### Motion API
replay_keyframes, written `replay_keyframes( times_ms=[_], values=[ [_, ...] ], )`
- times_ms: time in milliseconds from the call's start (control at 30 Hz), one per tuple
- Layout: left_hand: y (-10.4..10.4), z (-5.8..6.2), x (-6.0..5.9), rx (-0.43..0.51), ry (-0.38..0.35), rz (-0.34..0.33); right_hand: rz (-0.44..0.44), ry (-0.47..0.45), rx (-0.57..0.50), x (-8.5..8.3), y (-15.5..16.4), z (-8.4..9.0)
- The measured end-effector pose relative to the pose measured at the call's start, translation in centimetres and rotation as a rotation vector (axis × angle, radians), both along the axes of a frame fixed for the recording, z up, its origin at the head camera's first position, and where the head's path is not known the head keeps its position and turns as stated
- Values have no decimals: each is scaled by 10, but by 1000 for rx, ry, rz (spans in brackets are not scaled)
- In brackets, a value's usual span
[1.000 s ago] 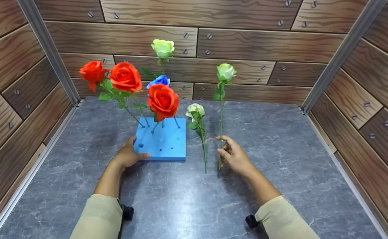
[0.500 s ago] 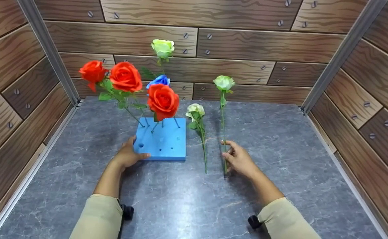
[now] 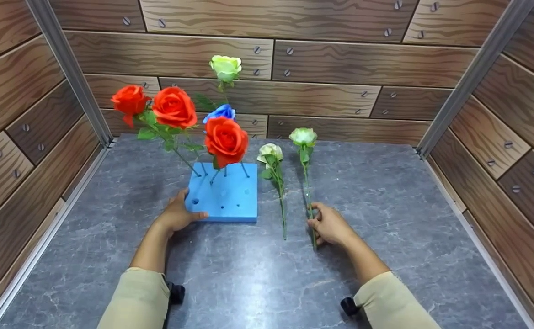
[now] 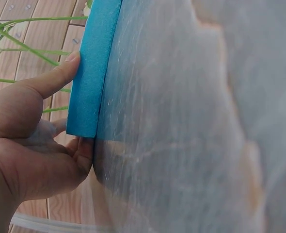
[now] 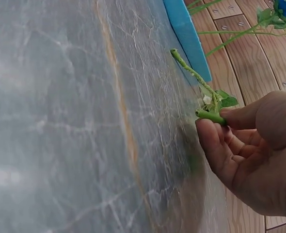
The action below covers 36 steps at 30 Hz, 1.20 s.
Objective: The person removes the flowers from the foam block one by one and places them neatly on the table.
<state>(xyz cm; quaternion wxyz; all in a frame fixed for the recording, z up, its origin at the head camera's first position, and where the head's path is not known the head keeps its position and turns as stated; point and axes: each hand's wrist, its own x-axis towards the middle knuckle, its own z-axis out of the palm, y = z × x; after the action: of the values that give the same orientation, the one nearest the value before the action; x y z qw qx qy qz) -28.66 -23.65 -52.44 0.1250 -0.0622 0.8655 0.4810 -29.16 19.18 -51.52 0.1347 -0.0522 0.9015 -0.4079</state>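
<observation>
Pale green rose held low over the grey marble tabletop

Its stem is pinched by the right hand; the blue foam block is gripped at its corner by the left hand.

A staged recording booth: wood-print wall panels with screw heads, metal corner posts, grey marble-look counter.

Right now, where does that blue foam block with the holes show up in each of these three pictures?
Head view: the blue foam block lies left of centre on the grey table, with the left hand at its near left corner.
Left wrist view: only its edge shows, upper left, thumb on top.
Right wrist view: a blue strip at top centre.
Shared landmark: the wooden plank wall.
</observation>
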Motion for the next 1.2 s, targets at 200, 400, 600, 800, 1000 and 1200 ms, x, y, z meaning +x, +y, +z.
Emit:
replay_keyframes(
  times_ms=[200, 400, 600, 800, 1000, 1200],
  values=[
    [1, 1, 0, -3, 3, 4, 0, -25, 23, -1, -2, 0],
    [1, 1, 0, -3, 6, 6, -9, -37, 11, -2, -5, -3],
    [0, 0, -1, -3, 7, 6, -13, -34, 22, -2, -8, -3],
    [-1, -1, -2, 2, 5, 3, -22, -51, 11, -3, -13, -5],
    [-2, -5, -3, 9, 1, 12, -29, -43, 1, -2, -17, -6],
    [-1, -4, -2, 4, -1, 16, -17, 0, 54, -2, -18, -7]
  ],
)
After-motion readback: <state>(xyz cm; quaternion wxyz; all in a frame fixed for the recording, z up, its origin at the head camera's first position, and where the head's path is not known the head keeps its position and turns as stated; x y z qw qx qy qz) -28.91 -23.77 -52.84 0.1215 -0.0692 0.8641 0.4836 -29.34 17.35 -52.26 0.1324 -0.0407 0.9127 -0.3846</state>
